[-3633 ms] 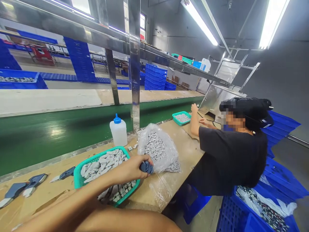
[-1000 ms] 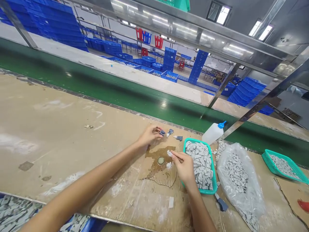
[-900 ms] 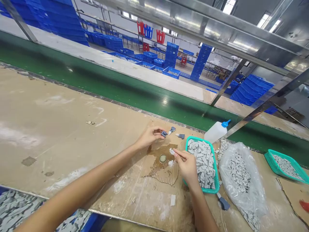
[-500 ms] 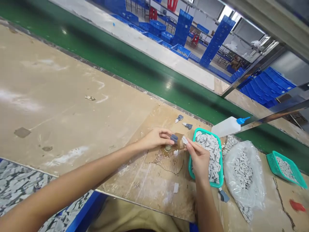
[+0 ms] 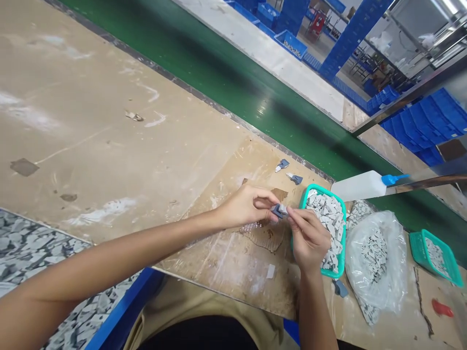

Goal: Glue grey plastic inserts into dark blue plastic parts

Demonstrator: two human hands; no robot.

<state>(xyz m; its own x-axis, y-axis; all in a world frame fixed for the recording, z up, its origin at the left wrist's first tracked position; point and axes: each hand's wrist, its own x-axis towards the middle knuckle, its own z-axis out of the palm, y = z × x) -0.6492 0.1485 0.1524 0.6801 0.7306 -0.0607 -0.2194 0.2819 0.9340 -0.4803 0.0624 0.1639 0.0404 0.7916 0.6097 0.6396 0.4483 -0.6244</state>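
Left hand [image 5: 251,206] pinches the dark part [image 5: 279,211] between fingertips.

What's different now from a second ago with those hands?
The left hand moved rightward, bringing its dark blue piece up against the white piece in the right hand; they were apart before. Neither hand let go. The green basket, bottle and plastic bag stayed put.
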